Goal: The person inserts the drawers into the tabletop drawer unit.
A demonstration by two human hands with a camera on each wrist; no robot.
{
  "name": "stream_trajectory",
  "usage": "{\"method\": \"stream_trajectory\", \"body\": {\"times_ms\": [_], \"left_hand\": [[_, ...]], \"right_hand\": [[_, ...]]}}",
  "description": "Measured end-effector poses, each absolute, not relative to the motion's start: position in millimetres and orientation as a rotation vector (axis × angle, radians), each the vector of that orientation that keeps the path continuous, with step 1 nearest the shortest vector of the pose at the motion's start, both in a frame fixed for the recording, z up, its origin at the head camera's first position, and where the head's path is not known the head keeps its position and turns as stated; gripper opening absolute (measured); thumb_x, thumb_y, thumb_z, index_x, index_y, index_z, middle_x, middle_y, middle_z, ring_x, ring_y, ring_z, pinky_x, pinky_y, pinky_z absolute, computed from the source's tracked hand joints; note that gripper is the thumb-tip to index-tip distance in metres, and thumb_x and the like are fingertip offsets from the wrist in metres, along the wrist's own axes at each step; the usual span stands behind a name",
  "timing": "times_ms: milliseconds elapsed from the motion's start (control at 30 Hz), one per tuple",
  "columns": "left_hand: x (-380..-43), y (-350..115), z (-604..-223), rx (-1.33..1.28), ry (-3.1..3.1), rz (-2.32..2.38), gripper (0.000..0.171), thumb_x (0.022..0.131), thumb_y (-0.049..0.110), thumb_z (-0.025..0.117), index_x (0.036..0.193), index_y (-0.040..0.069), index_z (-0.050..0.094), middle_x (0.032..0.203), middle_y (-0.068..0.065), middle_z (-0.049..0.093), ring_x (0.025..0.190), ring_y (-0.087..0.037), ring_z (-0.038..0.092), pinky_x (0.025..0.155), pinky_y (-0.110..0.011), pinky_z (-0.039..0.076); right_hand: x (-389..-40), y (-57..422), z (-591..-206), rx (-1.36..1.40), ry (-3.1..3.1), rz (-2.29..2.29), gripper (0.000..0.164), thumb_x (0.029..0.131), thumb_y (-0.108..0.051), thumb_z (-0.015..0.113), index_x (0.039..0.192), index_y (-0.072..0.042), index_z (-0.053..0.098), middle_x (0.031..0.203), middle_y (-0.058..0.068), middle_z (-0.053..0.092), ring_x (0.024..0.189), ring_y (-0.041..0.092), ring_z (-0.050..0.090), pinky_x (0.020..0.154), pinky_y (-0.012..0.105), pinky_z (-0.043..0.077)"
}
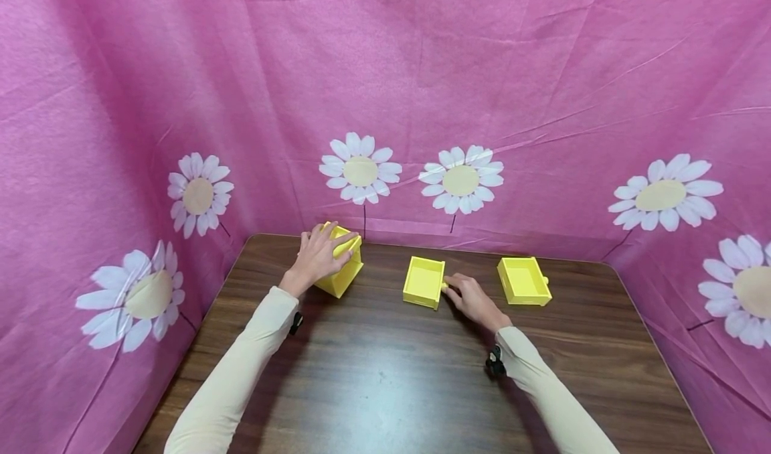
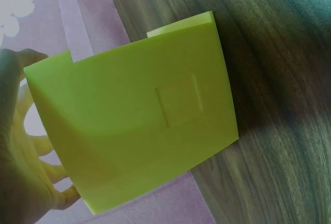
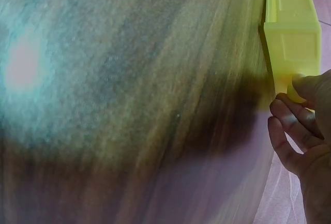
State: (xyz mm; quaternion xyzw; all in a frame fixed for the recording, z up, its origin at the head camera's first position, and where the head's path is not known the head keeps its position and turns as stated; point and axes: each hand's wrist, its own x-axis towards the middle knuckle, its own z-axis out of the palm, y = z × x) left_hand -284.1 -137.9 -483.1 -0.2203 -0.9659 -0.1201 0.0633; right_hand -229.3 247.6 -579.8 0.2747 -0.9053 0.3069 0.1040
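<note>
At the back left of the table, my left hand point(image 1: 319, 256) grips a yellow drawer cabinet point(image 1: 345, 276) from above, fingers spread over its top. The left wrist view shows one broad side of the cabinet point(image 2: 129, 125) with a small raised square, and my fingers along its edge. To the right, an open-topped yellow drawer point(image 1: 424, 281) lies on the table. My right hand point(image 1: 476, 300) pinches its round knob point(image 3: 296, 92) between thumb and fingers. Inside, that drawer is bare.
A second yellow drawer point(image 1: 524, 281) sits farther right, its knob pointing right. The brown wooden table point(image 1: 385, 373) backs onto a pink curtain point(image 1: 385, 72) printed with white daisies, which also hangs along both sides.
</note>
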Motion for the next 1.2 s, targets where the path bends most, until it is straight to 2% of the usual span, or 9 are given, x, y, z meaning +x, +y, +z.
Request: {"method": "stream_trajectory", "body": {"times_ms": [300, 533, 967, 1200], "left_hand": [[-283.3, -134.2, -477.8, -0.665, -2.944, -0.366, 0.050, 0.101, 0.043, 0.059, 0.149, 0.028, 0.060, 0.157, -0.026, 0.046, 0.139, -0.053, 0.042, 0.104, -0.074, 0.035], [-282.2, -131.2, -477.1, -0.656, -2.929, -0.348, 0.050, 0.101, 0.045, 0.058, 0.149, 0.029, 0.060, 0.152, -0.025, 0.049, 0.135, -0.053, 0.045, 0.103, -0.072, 0.036], [-280.3, -129.0, -484.3, -0.619, -2.911, -0.333, 0.051, 0.102, 0.048, 0.056, 0.149, 0.030, 0.060, 0.153, -0.026, 0.048, 0.136, -0.053, 0.044, 0.104, -0.070, 0.035], [-280.0, -127.4, -485.2, -0.605, -2.899, -0.336, 0.050, 0.101, 0.047, 0.058, 0.147, 0.029, 0.062, 0.152, -0.026, 0.049, 0.134, -0.053, 0.045, 0.102, -0.070, 0.036]], "right_hand": [[-227.8, 247.1, -579.8, 0.798, -2.654, 0.942, 0.005, 0.098, 0.004, 0.067, 0.100, 0.002, 0.072, 0.088, 0.010, 0.067, 0.080, 0.017, 0.060, 0.070, 0.036, 0.054], [-226.6, 246.2, -577.0, 0.790, -2.648, 0.967, 0.006, 0.100, 0.000, 0.066, 0.099, 0.002, 0.071, 0.089, 0.010, 0.067, 0.080, 0.016, 0.059, 0.070, 0.035, 0.053], [-227.0, 240.4, -576.2, 0.748, -2.633, 0.922, 0.005, 0.098, -0.001, 0.069, 0.101, -0.001, 0.073, 0.093, 0.010, 0.069, 0.083, 0.019, 0.065, 0.075, 0.042, 0.057], [-227.1, 238.6, -575.9, 0.742, -2.614, 0.879, 0.011, 0.098, -0.003, 0.070, 0.107, 0.001, 0.074, 0.096, 0.012, 0.071, 0.085, 0.022, 0.068, 0.077, 0.044, 0.058]]}}
